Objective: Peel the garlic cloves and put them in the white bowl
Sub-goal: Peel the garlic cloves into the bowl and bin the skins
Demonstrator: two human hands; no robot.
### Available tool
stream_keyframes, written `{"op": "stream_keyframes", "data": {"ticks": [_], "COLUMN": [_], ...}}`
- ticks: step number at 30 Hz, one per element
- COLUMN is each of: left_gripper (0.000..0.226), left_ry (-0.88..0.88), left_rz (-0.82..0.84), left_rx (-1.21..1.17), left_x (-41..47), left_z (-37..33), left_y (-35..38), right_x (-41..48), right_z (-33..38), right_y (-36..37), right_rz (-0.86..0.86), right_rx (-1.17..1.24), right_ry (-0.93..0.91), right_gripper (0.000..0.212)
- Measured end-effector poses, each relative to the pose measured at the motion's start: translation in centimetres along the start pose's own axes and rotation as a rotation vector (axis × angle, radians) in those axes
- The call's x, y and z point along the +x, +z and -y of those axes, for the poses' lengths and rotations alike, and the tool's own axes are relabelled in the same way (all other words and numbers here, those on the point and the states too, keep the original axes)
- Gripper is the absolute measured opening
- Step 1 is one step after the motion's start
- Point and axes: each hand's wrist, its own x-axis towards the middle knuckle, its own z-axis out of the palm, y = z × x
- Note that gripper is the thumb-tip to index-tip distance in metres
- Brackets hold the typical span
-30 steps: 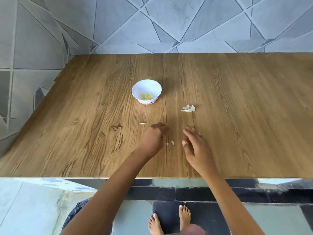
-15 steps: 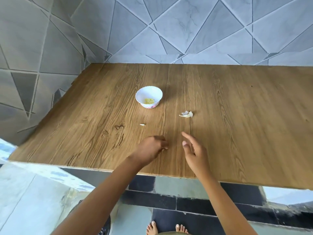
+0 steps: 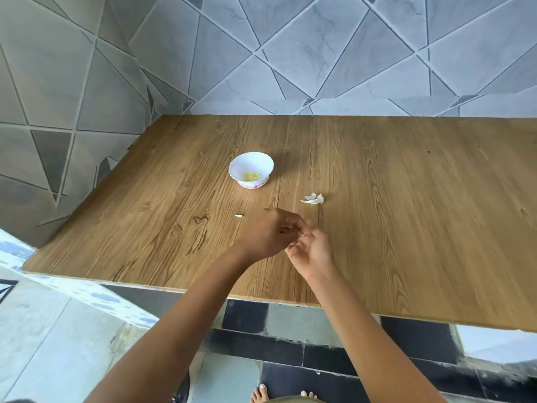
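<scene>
Nearer than the white bowl [image 3: 251, 154]: left hand [image 3: 266, 235], fingers curled, contents indiscernible, touches upturned, relaxed right hand [image 3: 313, 253] above bench [image 3: 406, 216].

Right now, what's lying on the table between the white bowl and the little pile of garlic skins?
Nothing. The head view shows only bare wooden table between the white bowl and the garlic skins. The small white scrap lies elsewhere.

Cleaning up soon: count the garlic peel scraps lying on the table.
2: a clump right of the bowl, a sliver left of the left hand, which may hide more.
</scene>
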Motion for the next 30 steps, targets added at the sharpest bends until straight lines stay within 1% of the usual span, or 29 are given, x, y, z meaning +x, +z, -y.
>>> {"op": "stream_keyframes", "data": {"ticks": [2,4,5,8,9,11,13,15,18,20,22,24,25,27,28,30], "left_gripper": [0.027,0.025,0.024,0.018,0.017,0.018,0.025,0.03,0.033,0.029,0.017,0.008,0.009,0.023,0.031,0.038], "left_ry": [0.05,0.038,0.031,0.038,0.033,0.022,0.03,0.05,0.024,0.009,-0.034,-0.075,-0.092,-0.135,-0.171,-0.216], "left_rz": [-0.019,-0.053,-0.074,-0.129,-0.142,-0.148,-0.129,-0.098,-0.066,-0.106,-0.155,-0.229,-0.273,-0.331,-0.319,-0.246], "left_rx": [0.129,0.098,0.084,0.111,0.13,0.112,0.067,0.031,-0.025,-0.021,-0.026,-0.034,-0.032,-0.039,-0.032,0.065], "left_x": [0.1,0.1,0.1,0.1,0.1,0.0,0.1,0.2,0.4,0.5,0.6,0.6,0.6,0.5,0.5,0.3], "left_z": [-0.1,0.0,0.0,-0.1,-0.1,-0.1,-0.2,-0.2,-0.3,-0.1,0.0,0.4,0.7,1.8,2.5,3.8], "left_y": [0.3,0.5,0.6,0.9,1.1,1.2,1.0,0.8,0.5,0.8,1.1,1.0,0.8,-0.1,-0.6,-1.1], "right_x": [0.3,0.4,0.4,0.5,0.5,0.7,0.8,0.7,0.9,0.9,1.0,1.1,1.3,1.3,1.3,1.3], "right_z": [0.0,0.1,0.1,-0.1,-0.1,-0.1,0.0,0.1,0.1,0.2,0.2,0.4,0.5,1.0,1.4,2.0], "right_y": [0.4,0.5,0.5,0.3,0.3,0.2,0.0,0.0,0.0,0.1,0.0,-0.3,-0.6,-1.2,-1.6,-2.3], "right_rz": [0.003,0.009,0.004,-0.014,-0.016,-0.006,0.008,0.018,0.018,0.031,0.051,0.072,0.082,0.102,0.104,0.099], "right_rx": [0.032,0.042,0.054,0.092,0.099,0.085,0.085,0.086,0.09,0.116,0.118,0.117,0.119,0.117,0.112,0.099], "right_ry": [-0.008,-0.017,-0.011,0.018,0.02,0.001,-0.014,-0.019,-0.014,-0.004,0.008,0.016,0.016,0.007,0.0,-0.018], "right_gripper": [0.049,0.058,0.058,0.041,0.039,0.05,0.059,0.057,0.053,0.049,0.048,0.04,0.037,0.037,0.037,0.038]}}
